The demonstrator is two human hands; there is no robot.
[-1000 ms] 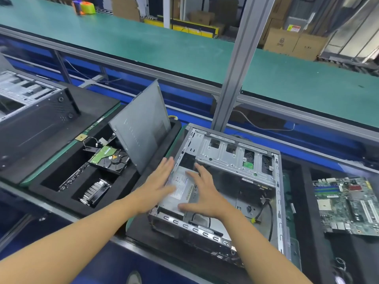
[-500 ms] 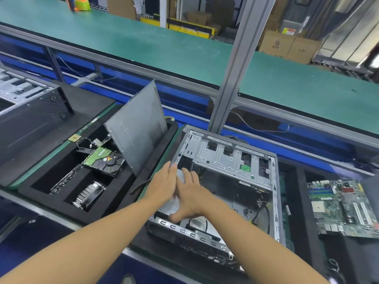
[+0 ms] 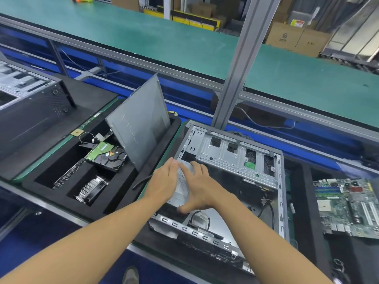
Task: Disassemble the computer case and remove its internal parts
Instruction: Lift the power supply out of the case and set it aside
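The open computer case [image 3: 281,201] lies on its side on a black mat, with its silver drive cage [image 3: 235,158] at the far end. A silver power supply [image 3: 182,186] with a label sits in the case's left part, its near end raised. My left hand [image 3: 164,181] presses flat against its left side with straight fingers. My right hand [image 3: 200,188] lies over its top, with the thumb hooked round the near edge. Black cables [image 3: 202,219] trail inside the case below the hands.
A black foam tray [image 3: 61,193] on the left holds a hard drive [image 3: 102,150], a heatsink [image 3: 92,187] and the leaning grey side panel [image 3: 139,124]. A motherboard [image 3: 346,206] lies to the right. Another case [image 3: 30,111] stands far left. An aluminium post [image 3: 242,58] rises behind the case.
Both hands slid together from spread-out positions onto the power supply. Its near end has come up off the case floor.
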